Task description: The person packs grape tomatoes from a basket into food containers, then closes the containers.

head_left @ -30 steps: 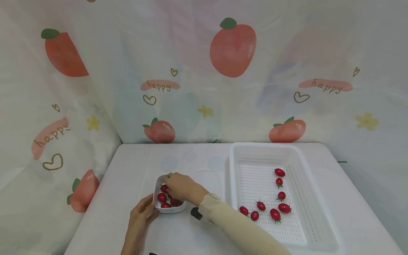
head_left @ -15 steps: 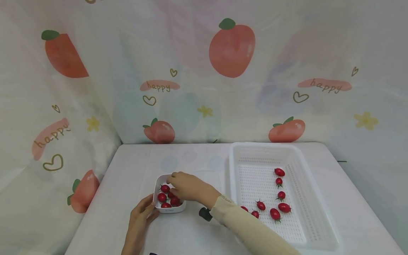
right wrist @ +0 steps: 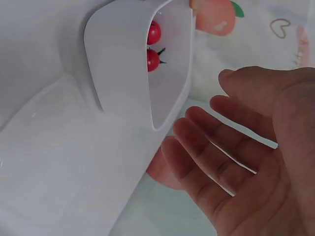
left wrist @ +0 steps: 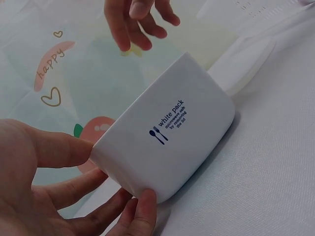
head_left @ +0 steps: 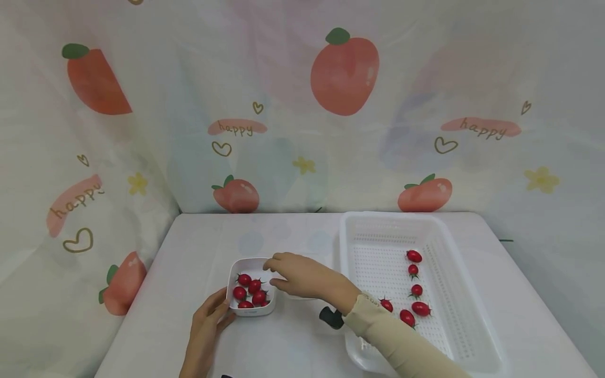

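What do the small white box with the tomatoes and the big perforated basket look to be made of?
Small white box: smooth, slightly glossy plastic, most likely; its printed label reads "white pack, microwave safe", and the walls are thin with rounded corners. Perforated basket: moulded white plastic by the look of it, matte, with a regular grid of small holes in floor and walls.

Small white square container [head_left: 250,311] (printed "white pack"), upright on table, holding five red cherry tomatoes [head_left: 255,286], left of white perforated basket [head_left: 472,320].

Two bare hands, right arm in a long cream sleeve [head_left: 402,341] with a ribbed, gathered cuff [head_left: 361,310], black wrist device [head_left: 331,317] under the cuff, left forearm bare, no rings
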Action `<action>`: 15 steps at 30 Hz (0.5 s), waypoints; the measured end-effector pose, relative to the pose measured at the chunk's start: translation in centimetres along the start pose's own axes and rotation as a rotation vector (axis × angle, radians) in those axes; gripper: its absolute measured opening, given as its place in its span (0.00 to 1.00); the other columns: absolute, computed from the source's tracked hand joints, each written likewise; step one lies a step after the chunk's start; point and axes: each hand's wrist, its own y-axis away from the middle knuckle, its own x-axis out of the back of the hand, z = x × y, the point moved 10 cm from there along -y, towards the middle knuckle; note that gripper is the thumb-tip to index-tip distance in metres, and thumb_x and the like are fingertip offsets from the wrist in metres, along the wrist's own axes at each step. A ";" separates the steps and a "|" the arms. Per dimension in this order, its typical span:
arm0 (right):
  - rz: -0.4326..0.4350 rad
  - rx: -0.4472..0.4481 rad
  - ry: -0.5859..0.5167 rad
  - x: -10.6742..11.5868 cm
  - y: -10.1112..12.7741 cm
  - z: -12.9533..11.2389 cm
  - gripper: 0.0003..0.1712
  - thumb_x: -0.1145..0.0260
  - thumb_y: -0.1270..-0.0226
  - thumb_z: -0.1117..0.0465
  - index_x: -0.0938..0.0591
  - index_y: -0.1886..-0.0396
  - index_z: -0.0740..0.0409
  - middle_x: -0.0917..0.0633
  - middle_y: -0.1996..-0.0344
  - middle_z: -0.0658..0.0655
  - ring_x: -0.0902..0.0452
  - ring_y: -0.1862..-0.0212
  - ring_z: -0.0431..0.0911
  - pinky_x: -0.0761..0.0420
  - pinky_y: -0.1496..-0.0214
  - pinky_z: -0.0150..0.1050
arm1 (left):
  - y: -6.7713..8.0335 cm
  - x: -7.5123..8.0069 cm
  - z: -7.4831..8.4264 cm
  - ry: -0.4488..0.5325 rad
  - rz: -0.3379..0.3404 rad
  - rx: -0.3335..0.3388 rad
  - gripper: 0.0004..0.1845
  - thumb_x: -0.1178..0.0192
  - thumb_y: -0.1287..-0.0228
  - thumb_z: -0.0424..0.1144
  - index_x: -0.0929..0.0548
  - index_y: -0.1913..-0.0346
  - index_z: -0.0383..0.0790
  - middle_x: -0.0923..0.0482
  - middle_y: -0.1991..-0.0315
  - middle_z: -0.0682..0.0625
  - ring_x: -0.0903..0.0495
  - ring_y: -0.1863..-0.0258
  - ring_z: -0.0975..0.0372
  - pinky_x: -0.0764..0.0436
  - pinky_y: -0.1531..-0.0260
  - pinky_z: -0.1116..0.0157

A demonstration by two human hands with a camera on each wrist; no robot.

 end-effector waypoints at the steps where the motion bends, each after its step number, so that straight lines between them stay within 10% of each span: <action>1: 0.002 0.006 -0.007 0.2 0.3 0.1 0.20 0.35 0.22 0.55 0.19 0.35 0.54 0.15 0.42 0.52 0.18 0.41 0.45 0.15 0.38 0.39 | 0.0 0.0 0.1 -0.001 -0.001 -0.006 0.26 0.48 0.18 0.40 0.31 0.23 0.39 0.32 0.24 0.37 0.28 0.29 0.47 0.14 0.40 0.63; 15: 0.080 0.020 -0.160 3.2 5.3 2.2 0.19 0.36 0.21 0.57 0.19 0.35 0.51 0.16 0.41 0.48 0.18 0.44 0.44 0.15 0.40 0.40 | 0.0 -0.1 0.0 0.006 0.003 0.002 0.26 0.47 0.19 0.40 0.30 0.24 0.39 0.31 0.25 0.38 0.27 0.30 0.47 0.13 0.41 0.63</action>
